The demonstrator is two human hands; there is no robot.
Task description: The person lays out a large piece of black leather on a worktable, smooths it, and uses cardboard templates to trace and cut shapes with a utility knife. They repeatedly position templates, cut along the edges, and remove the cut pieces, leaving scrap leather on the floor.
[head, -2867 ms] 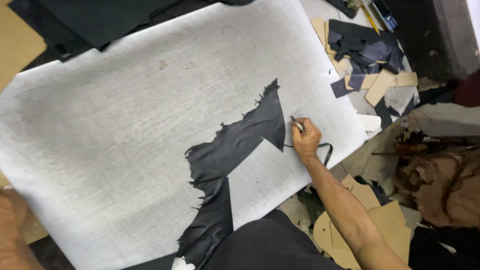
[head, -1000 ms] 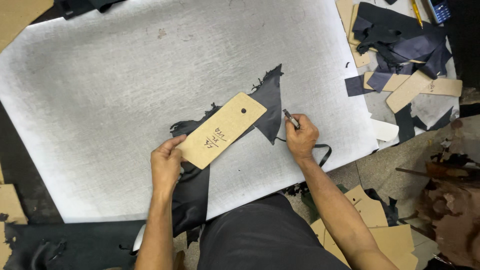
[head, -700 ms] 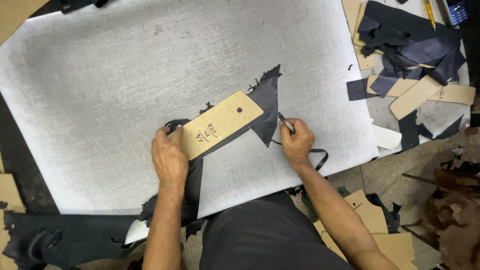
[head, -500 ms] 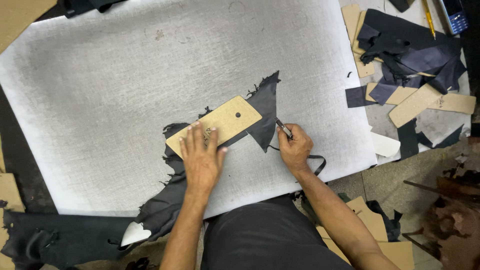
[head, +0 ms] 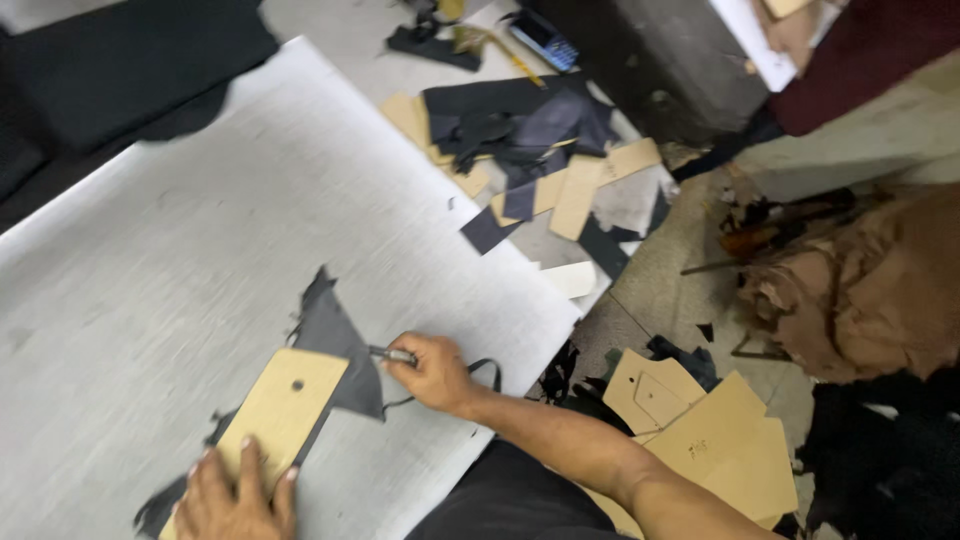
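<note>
A person is cutting dark leather point(head: 335, 345) on a large grey cutting board point(head: 180, 250), low in the frame just left of centre. The left hand point(head: 232, 495), at the bottom edge, is pressing its spread, flat fingers on the near end of a tan cardboard template point(head: 275, 410) lying over the leather. The right hand point(head: 432, 372), at lower centre, is closing its fingers around a small metal-handled knife point(head: 392, 354), whose tip is meeting the leather just beside the template's upper right edge.

Done well, the cut likely calls for steady downward weight on the template so it cannot slide, with the blade running tight along its edge.

The right forearm is reaching in from the lower right, wrist low over the board. Loose leather offcuts point(head: 520, 130) and more cardboard patterns point(head: 700, 420) are lying at upper centre and lower right.
</note>
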